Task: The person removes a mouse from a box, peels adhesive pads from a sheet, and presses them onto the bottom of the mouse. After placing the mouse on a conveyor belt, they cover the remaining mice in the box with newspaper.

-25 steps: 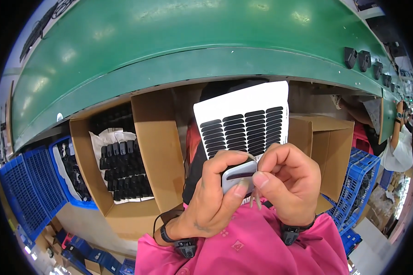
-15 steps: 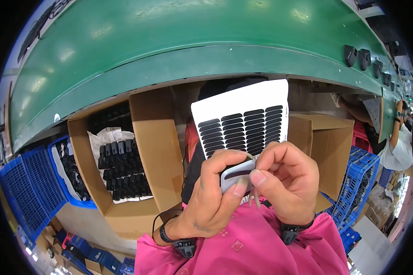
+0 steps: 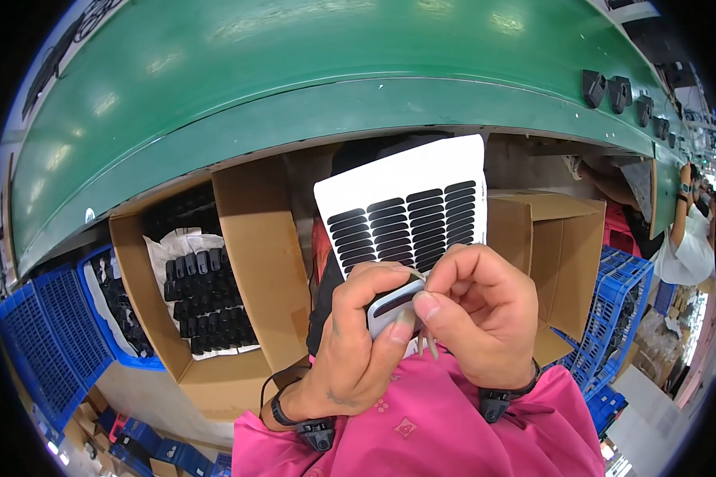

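Note:
Close to my pink-clothed front, my left hand point(image 3: 362, 346) grips a small light grey plastic part point(image 3: 383, 322) between thumb and fingers. A narrow dark strip point(image 3: 386, 307) runs along the part's face. My right hand point(image 3: 485, 314) is closed in a pinch against the part's right end, its thumb over the end of the strip. Whatever lies between those fingertips is hidden. Just beyond both hands, a white sheet point(image 3: 402, 171) rests over my lap, carrying rows of black rounded stickers point(image 3: 390, 226).
An open cardboard box point(image 3: 266, 254) of black parts point(image 3: 203, 294) stands left, beside a blue crate point(image 3: 52, 334). Another open carton point(image 3: 569, 254) and blue crates point(image 3: 612, 318) are at right. The green bench point(image 3: 310, 103) spans ahead, with black pieces point(image 3: 593, 88) on its right. Another person point(image 3: 684, 246) is far right.
The view has shifted slightly, so the hands, sheet and boxes all appear a little further left. Both hands keep the same hold on the grey part.

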Motion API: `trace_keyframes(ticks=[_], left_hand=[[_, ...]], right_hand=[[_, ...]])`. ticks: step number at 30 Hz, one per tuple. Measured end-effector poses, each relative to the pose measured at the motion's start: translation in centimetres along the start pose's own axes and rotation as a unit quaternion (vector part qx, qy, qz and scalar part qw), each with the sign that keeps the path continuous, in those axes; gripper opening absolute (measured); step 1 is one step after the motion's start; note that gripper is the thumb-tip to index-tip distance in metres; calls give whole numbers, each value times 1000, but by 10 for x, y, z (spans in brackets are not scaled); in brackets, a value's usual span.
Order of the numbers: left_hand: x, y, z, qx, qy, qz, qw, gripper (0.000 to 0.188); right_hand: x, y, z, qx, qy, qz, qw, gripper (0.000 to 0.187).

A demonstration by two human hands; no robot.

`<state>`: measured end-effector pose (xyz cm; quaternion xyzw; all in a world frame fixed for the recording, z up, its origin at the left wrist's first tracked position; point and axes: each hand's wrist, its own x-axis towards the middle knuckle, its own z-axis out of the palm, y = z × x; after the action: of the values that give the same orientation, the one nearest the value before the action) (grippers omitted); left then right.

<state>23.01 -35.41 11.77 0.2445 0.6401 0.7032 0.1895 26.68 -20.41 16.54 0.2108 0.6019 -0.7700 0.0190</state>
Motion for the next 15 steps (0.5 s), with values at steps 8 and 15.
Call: trace_keyframes(ticks=[8, 15], left_hand=[[0, 0, 0, 8, 8, -16, 1000, 40], [-4, -1, -6, -107, 17, -152, 982, 42]], right_hand=[[3, 1, 2, -9, 10, 24, 1000, 10], [12, -1, -8, 23, 72, 25, 997, 12]])
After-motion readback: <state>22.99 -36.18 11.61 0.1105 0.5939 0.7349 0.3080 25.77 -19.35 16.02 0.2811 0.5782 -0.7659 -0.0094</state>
